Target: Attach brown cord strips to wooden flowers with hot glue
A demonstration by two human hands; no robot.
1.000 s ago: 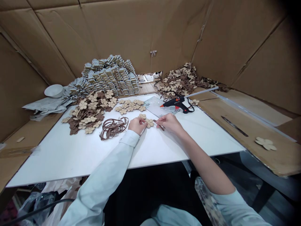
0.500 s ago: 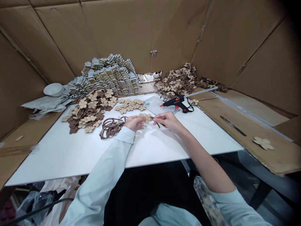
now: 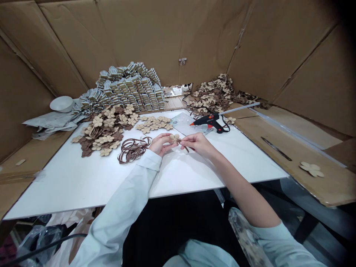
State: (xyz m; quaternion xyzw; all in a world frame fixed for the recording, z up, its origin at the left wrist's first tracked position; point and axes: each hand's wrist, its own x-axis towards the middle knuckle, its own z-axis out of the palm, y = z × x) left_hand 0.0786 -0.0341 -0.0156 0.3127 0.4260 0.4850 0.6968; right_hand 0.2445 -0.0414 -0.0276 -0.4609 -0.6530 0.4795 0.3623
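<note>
Between my hands, above the white tabletop [image 3: 178, 174], is a beige flower cutout [image 3: 174, 137]. The fingers of my left hand [image 3: 161, 144] are closed on its left side. My right hand [image 3: 197, 144] pinches a short brown cord [image 3: 185, 148] at the flower's right edge; its loose end hangs below the fingers. Whether the cord is joined to the flower is hidden by the fingertips. A coil of brown cord [image 3: 133, 150] lies just left of my left hand. Behind my hands, several beige flowers [image 3: 154, 124] are spread flat.
A black and orange glue gun [image 3: 207, 120] rests on a clear sheet [image 3: 182, 124]. Flower piles stand at left [image 3: 102, 129] and back right [image 3: 213, 94]. Stacked small pieces [image 3: 130, 89] and a white bowl [image 3: 61, 104] are behind. A blade [image 3: 276, 148] lies on cardboard at right.
The flower has turned and tilted between my fingers, and my left hand has shifted slightly, its fingers reaching further around it. My right hand keeps its pinch in nearly the same place.
</note>
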